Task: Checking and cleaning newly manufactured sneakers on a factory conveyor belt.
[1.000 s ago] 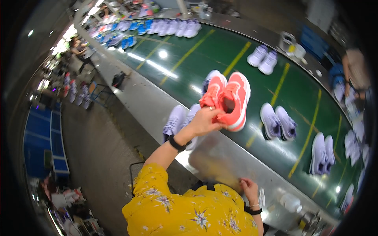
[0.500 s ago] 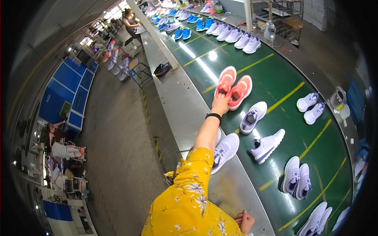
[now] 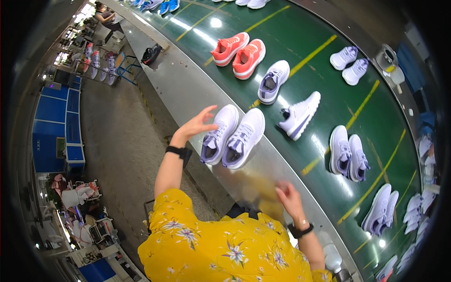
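Two pale lavender sneakers stand side by side on the metal ledge in front of me, toes pointing away: the left sneaker (image 3: 224,124) and the right sneaker (image 3: 246,136). My left hand (image 3: 197,124) is beside the left one, fingers spread, with a fingertip over its edge; whether it touches cannot be made out. Over the ledge to the right, my right hand (image 3: 290,201) hangs with loosely bent fingers and nothing visible in them. A coral pair, with its nearer shoe (image 3: 249,59), rests on the green conveyor belt beyond the ledge.
More lavender shoes lie on the green belt (image 3: 300,51), including an upright shoe (image 3: 274,82), a shoe on its side (image 3: 300,116) and several pairs to the right. A black object (image 3: 151,54) sits on the far ledge. A blue stool (image 3: 128,63) stands beside the line.
My left hand has let go of the coral shoes and come back toward the lavender pair on the ledge. My right hand has risen further into view. The view has shifted.
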The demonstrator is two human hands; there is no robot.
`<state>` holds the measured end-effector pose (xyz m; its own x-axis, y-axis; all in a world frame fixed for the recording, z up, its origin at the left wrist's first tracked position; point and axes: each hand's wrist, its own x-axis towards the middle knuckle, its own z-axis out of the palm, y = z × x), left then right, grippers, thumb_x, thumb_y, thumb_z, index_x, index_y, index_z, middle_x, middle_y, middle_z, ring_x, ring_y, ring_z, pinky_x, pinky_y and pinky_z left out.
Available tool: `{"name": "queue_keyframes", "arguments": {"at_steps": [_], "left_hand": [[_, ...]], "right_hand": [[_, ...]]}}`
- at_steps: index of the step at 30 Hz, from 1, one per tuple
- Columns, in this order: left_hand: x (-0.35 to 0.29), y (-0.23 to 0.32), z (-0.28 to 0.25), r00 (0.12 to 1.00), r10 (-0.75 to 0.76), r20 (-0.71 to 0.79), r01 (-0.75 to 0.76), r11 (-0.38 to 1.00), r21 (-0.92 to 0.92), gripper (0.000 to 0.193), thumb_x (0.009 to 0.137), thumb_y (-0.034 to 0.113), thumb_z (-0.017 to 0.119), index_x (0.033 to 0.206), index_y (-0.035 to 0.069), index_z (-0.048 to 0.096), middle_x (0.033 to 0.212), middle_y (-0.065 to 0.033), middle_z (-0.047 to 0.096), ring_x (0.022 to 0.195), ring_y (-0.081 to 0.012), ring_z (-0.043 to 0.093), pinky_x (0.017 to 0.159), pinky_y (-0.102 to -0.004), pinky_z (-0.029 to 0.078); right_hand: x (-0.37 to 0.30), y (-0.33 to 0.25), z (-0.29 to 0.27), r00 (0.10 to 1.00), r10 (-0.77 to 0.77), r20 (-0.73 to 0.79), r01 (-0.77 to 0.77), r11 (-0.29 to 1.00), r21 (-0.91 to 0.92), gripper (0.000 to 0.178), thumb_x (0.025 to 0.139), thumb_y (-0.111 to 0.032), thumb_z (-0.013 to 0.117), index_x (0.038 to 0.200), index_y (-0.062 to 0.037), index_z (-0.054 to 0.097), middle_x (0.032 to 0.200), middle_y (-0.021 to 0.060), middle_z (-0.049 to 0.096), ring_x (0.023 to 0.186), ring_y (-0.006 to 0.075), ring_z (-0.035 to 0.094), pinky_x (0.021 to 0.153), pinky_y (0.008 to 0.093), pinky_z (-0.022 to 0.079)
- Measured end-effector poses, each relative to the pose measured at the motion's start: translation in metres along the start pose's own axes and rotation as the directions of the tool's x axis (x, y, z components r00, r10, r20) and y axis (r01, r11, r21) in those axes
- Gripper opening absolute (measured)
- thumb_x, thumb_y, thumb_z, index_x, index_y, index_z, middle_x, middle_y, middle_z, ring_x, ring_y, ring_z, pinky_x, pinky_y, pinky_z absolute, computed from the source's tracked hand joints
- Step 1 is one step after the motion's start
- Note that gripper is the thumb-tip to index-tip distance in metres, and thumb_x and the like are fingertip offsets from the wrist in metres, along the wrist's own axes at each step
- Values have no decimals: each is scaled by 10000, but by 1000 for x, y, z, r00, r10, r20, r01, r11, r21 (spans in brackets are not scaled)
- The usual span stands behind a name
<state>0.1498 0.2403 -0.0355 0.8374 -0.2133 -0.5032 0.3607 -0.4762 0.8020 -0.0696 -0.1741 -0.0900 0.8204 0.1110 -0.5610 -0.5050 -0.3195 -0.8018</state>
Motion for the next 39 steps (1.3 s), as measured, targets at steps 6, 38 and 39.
{"name": "queue_keyframes", "arguments": {"at_steps": [6, 38, 39], "left_hand": [[-57, -47, 41, 999, -36, 33, 44, 955, -293, 1042, 682, 40, 849, 1568, 182, 318, 1401, -142, 514, 1281, -249, 505, 1113, -373, 377], [-121, 64, 334, 919, 75, 388, -13, 987, -160, 984, 906, 262, 756, 1574, 89, 54, 1400, -261, 418, 1140, -237, 585, 945, -359, 506], [-117, 55, 356, 915, 82, 396, -21, 987, -157, 984, 906, 262, 756, 1574, 89, 54, 1400, -261, 418, 1140, -237, 585, 945, -359, 506]], "right_hand": [[63, -88, 70, 984, -153, 92, 155, 988, -11, 893, 834, -426, 777, 1515, -76, 319, 1332, 243, 548, 1010, 293, 643, 897, 401, 519], [-135, 27, -34, 924, -49, -379, 46, 999, -17, 344, 783, -108, 621, 1098, -14, 519, 1045, 160, 628, 939, 319, 637, 836, 395, 527], [-142, 23, -36, 899, -151, -412, 5, 942, -334, 318, 759, -131, 627, 1037, -9, 530, 1008, 183, 622, 909, 381, 632, 809, 431, 532]]}}
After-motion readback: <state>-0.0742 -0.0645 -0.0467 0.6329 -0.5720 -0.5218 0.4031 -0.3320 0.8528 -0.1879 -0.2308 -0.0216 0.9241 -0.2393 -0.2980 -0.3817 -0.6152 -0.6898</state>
